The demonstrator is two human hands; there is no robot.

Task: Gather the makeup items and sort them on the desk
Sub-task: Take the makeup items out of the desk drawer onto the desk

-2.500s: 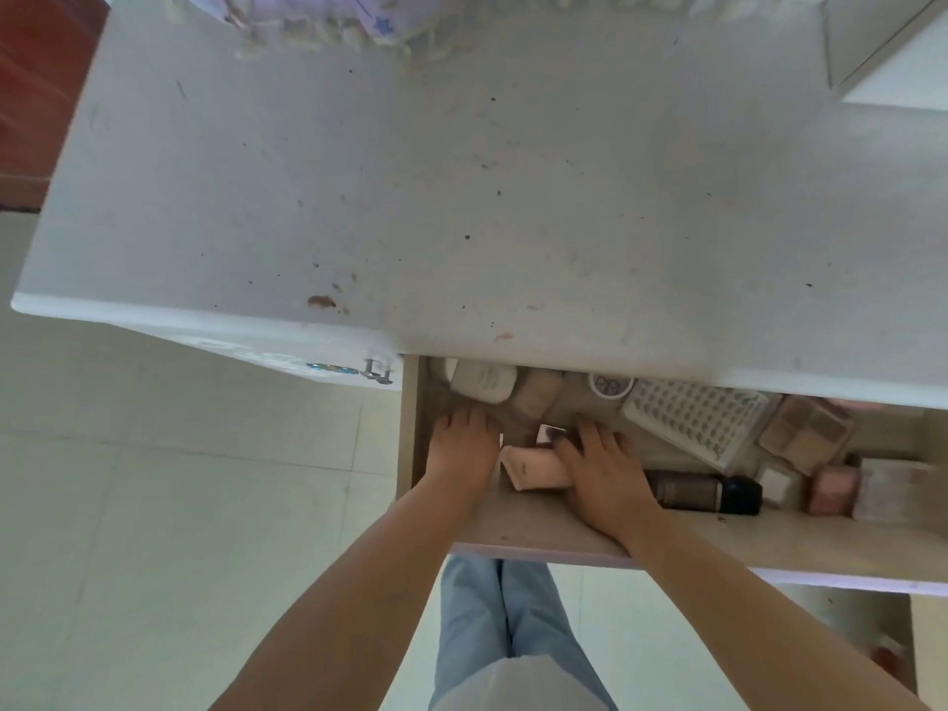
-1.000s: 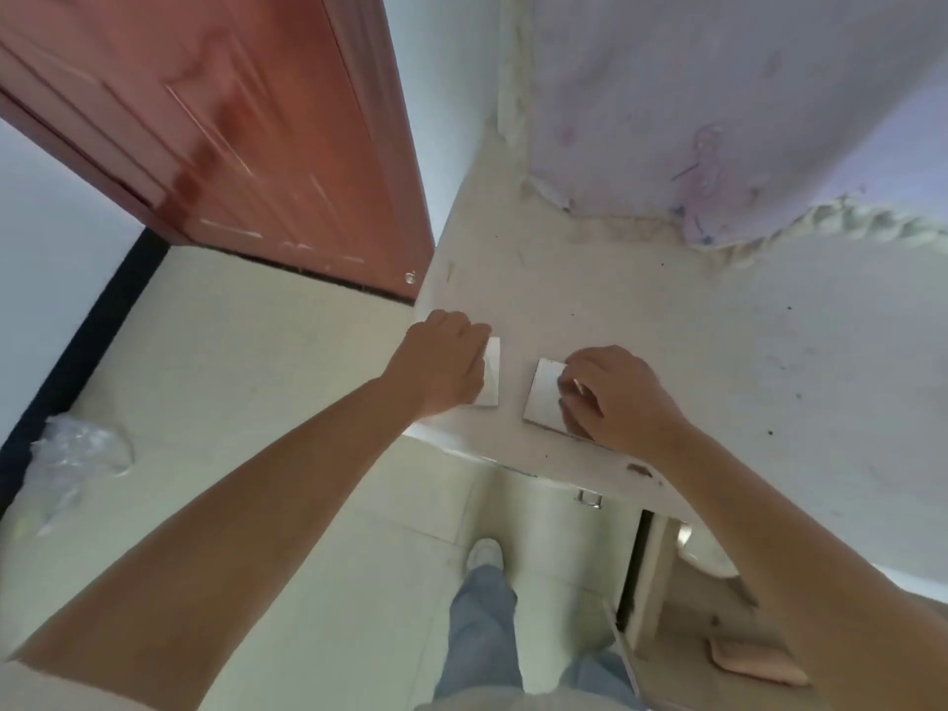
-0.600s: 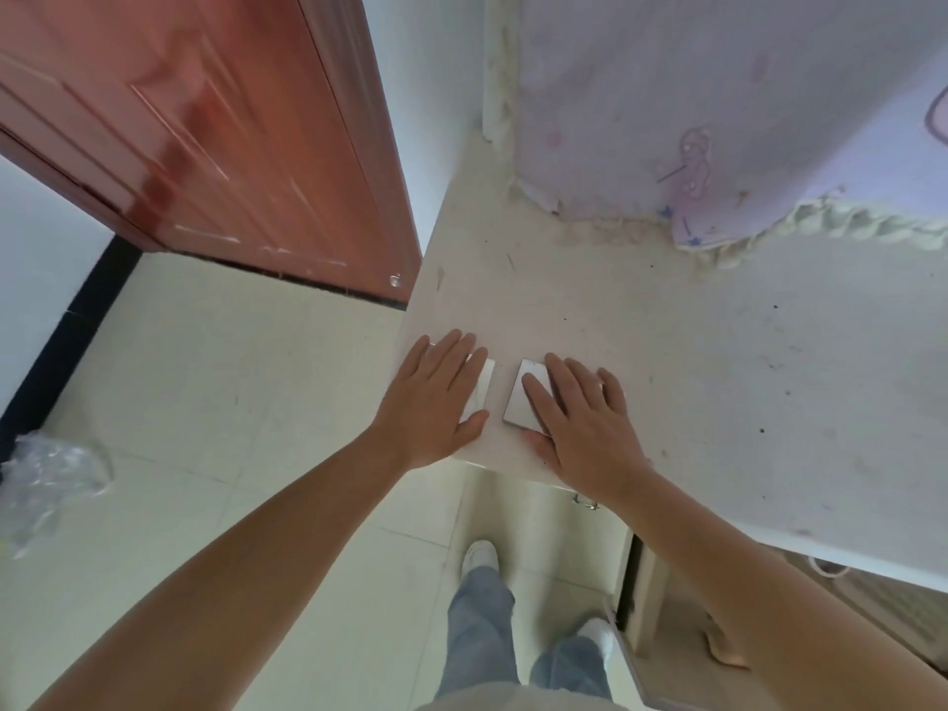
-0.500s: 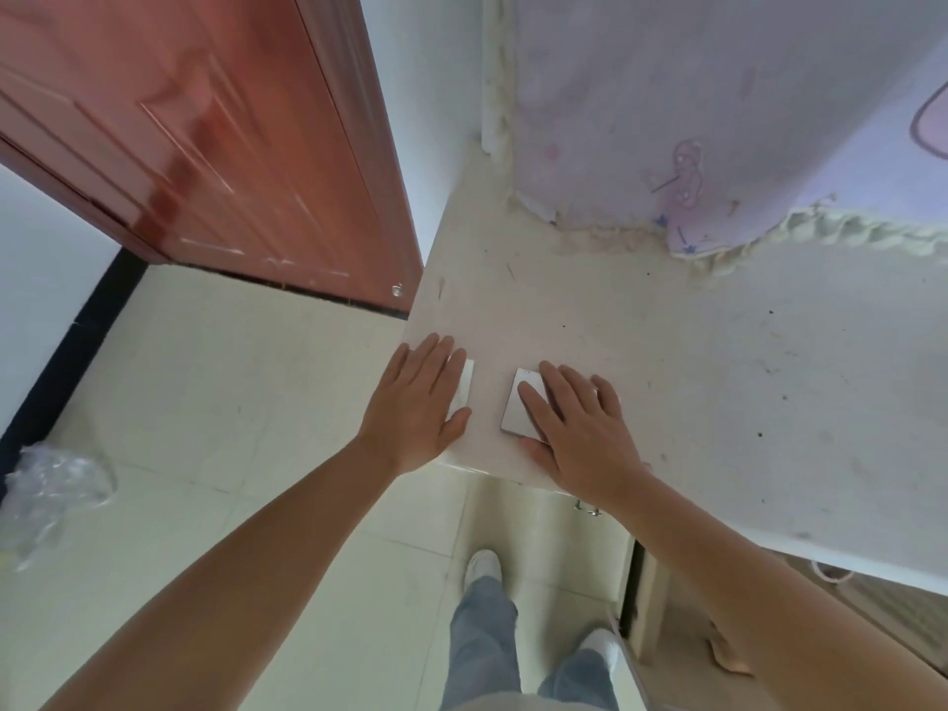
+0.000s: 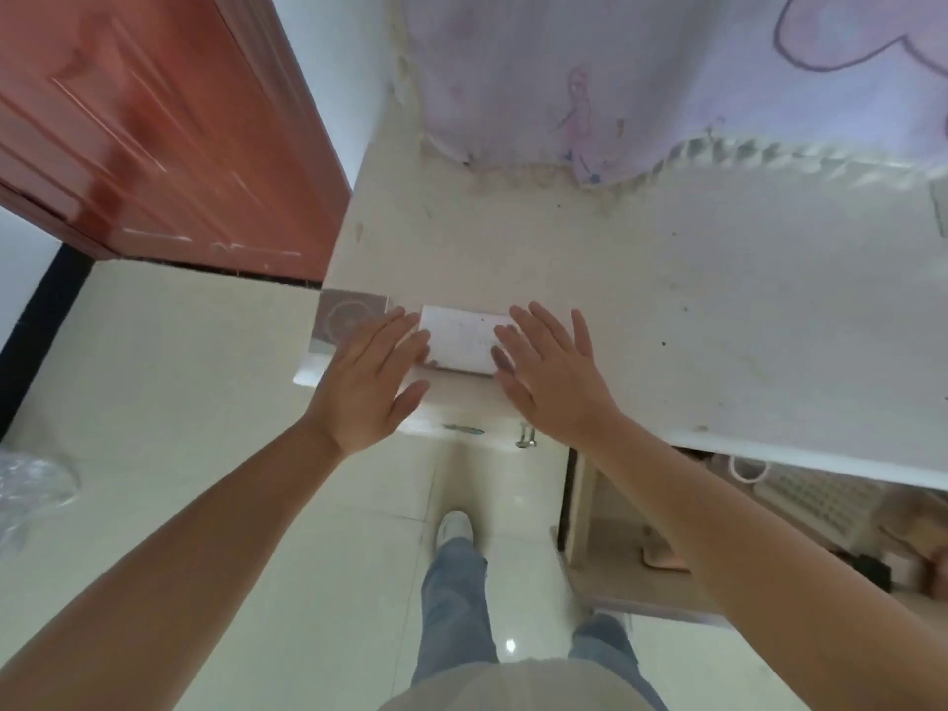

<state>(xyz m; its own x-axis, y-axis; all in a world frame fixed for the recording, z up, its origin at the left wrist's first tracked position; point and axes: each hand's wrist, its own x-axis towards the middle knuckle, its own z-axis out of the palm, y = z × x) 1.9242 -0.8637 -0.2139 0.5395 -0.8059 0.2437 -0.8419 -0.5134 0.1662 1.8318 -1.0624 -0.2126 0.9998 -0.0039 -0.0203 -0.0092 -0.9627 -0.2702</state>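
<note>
Two flat makeup cases lie side by side at the desk's near left corner, with open hands over them.

The brownish case (image 5: 349,320) sits at the very corner of the desk (image 5: 718,325); the white case (image 5: 459,338) lies just right of it. The left hand (image 5: 367,382) and right hand (image 5: 551,374) spread flat, fingers straight, gripping nothing. An open drawer (image 5: 667,561) of items shows lower right, a red door (image 5: 154,130) upper left.
</note>
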